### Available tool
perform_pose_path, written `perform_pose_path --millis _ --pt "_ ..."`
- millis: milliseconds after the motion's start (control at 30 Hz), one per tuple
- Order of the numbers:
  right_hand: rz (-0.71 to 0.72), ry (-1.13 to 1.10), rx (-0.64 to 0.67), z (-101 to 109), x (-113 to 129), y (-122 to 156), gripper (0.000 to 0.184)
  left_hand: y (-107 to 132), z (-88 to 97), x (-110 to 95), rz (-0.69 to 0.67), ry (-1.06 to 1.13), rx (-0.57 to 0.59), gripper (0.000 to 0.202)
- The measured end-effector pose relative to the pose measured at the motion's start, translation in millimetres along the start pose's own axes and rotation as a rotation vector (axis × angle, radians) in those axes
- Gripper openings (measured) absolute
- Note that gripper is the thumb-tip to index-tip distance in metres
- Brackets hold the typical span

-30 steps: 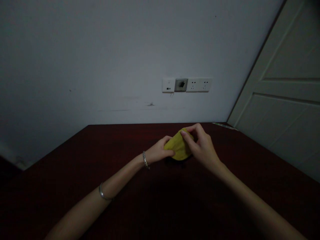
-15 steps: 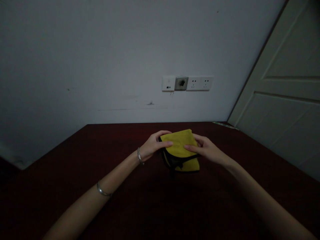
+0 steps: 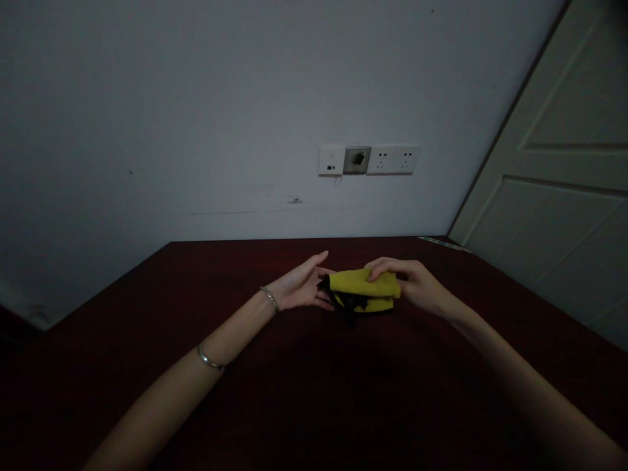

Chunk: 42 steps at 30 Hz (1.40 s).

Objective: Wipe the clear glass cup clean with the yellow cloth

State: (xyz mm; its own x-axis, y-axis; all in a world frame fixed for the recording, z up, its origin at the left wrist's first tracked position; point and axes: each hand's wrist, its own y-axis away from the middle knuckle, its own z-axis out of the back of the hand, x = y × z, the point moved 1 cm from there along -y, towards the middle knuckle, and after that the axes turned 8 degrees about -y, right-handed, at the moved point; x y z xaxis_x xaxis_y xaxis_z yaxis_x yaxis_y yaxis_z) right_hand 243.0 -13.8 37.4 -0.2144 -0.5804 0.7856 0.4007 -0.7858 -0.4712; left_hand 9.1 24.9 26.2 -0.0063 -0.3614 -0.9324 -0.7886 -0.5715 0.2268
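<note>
A folded yellow cloth (image 3: 364, 281) with black edging is held above the dark red tabletop. My right hand (image 3: 409, 281) grips its right end, thumb on top and the other fingers partly hidden behind and under it. Dark folds or straps hang at the cloth's left side; their exact shape is too dim to tell. My left hand (image 3: 304, 282) is open at that left end, thumb raised and palm turned toward the cloth. Its fingertips reach behind the black edge, and whether they touch it I cannot tell.
The dark red table (image 3: 235, 386) stretches to a pale wall (image 3: 196, 118). Wall sockets and a switch panel (image 3: 331, 161) sit above its far edge. A white panelled door (image 3: 564, 216) stands at the right, and a thin patterned strip (image 3: 444, 244) lies at the far right edge.
My left hand has let go of the cloth and opened, thumb lifting away. The cloth is now folded flatter, and my right thumb has shifted up onto its top.
</note>
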Motion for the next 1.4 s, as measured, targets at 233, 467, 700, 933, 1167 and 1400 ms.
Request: perform_pose_path --millis 233,467,700,933,1167,1400 --pt "-0.06 -0.124 -0.064 7.2 4.0 -6.5 0.027 -4.6 -3.4 -8.6 -0.229 -0.188 -0.15 0.051" --pt "-0.344 -0.797 -0.349 -19.3 -11.2 -4.8 0.057 -15.8 -14.6 0.9 -0.481 -0.024 -0.349 0.048" --pt "-0.296 -0.603 -0.71 -43.4 -23.6 -16.3 0.047 -29.7 -12.2 26.7 -0.54 -0.297 -0.509 0.056" --pt "-0.291 -0.256 -0.93 0.5 -32.8 -14.8 0.065 -21.4 22.6 47.9 -0.411 -0.651 -0.505 0.08" --pt "-0.347 -0.018 -0.589 1.8 -47.9 -13.4 0.05 -31.1 32.6 73.1 -0.303 -0.728 -0.467 0.106" --pt "-0.056 0.384 -0.187 -6.2 -36.7 -9.7 0.028 -41.6 46.6 85.1 -0.328 -0.732 -0.442 0.114"
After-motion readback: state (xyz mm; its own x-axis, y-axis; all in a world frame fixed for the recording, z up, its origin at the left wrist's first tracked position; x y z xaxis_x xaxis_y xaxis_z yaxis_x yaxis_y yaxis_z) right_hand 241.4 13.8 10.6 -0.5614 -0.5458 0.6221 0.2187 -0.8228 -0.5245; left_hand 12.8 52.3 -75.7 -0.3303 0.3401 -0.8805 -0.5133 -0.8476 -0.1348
